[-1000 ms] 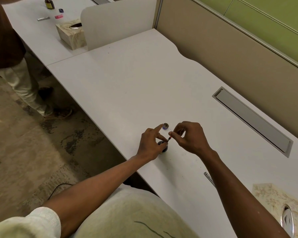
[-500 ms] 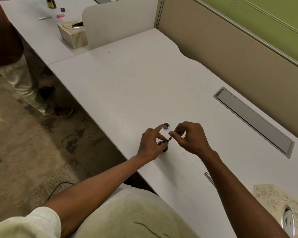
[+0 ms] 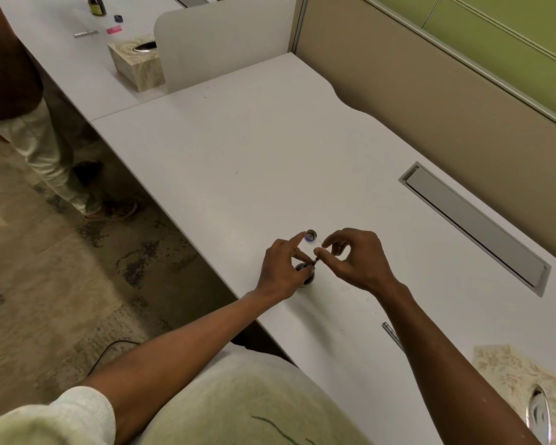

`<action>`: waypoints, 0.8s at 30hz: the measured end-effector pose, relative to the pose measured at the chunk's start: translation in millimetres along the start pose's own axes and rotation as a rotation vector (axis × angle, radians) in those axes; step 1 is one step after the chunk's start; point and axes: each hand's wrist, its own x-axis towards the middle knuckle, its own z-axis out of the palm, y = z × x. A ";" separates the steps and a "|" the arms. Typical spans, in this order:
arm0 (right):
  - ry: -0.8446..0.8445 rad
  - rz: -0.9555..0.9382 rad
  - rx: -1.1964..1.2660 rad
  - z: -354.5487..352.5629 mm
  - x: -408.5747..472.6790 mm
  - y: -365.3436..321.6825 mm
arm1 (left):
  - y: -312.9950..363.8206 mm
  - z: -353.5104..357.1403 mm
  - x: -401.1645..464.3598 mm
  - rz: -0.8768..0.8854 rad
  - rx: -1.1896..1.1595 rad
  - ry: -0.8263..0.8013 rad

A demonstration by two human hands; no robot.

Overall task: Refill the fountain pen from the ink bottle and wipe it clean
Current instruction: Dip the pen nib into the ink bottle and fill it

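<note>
A small dark ink bottle (image 3: 305,273) stands near the front edge of the white desk (image 3: 270,162). My left hand (image 3: 283,268) is wrapped around it, index finger raised. My right hand (image 3: 357,261) pinches a thin pen part (image 3: 316,259) whose tip points down into the bottle's mouth. The bottle's cap (image 3: 311,235) lies open side up just behind my hands. A metallic pen piece (image 3: 392,336) lies on the desk, partly hidden by my right forearm.
A patterned tissue box (image 3: 507,377) sits at the lower right. A grey cable hatch (image 3: 472,226) is set into the desk on the right. Beyond a white divider (image 3: 222,40), a second desk holds another tissue box (image 3: 138,64), a bottle (image 3: 96,4) and small items. A person (image 3: 29,123) stands at left.
My hands stay at the ink bottle with the pen part at its mouth; only slight finger shifts show. The view has drifted a little.
</note>
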 end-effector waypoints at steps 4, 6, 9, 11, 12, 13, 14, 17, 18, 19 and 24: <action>-0.012 -0.039 0.015 -0.2 -1.1 1.6 | -0.4 0.2 -0.1 -0.008 -0.001 -0.003; -0.005 -0.032 0.007 1.1 0.1 2.6 | -0.1 0.4 -0.3 -0.012 -0.002 -0.003; 0.005 -0.008 -0.014 1.6 1.2 2.6 | 0.4 0.4 -0.5 -0.015 -0.010 -0.001; 0.005 -0.009 -0.009 0.3 0.0 1.7 | 0.9 0.3 -0.5 -0.012 -0.009 -0.001; 0.005 -0.015 0.003 -0.6 -0.8 1.5 | 0.9 0.3 -0.5 -0.012 -0.008 -0.002; 0.005 -0.023 0.013 -1.3 -1.3 1.4 | 1.1 0.2 -0.3 -0.013 -0.009 -0.003; 0.005 -0.032 0.013 -1.6 -1.5 1.6 | 1.1 0.1 -0.3 -0.014 -0.010 -0.003; 0.005 -0.039 -0.008 -0.3 -0.3 2.7 | 1.4 0.1 -0.6 -0.009 -0.005 0.000; 0.008 -0.034 -0.017 0.5 0.3 2.8 | 1.3 0.1 -0.8 -0.008 -0.005 0.001; 0.013 -0.026 -0.024 1.1 0.8 2.9 | 1.4 0.0 -1.0 -0.008 -0.005 0.001; 0.026 -0.012 -0.027 1.5 -1.1 3.1 | 1.9 0.1 -1.4 -0.011 0.008 0.000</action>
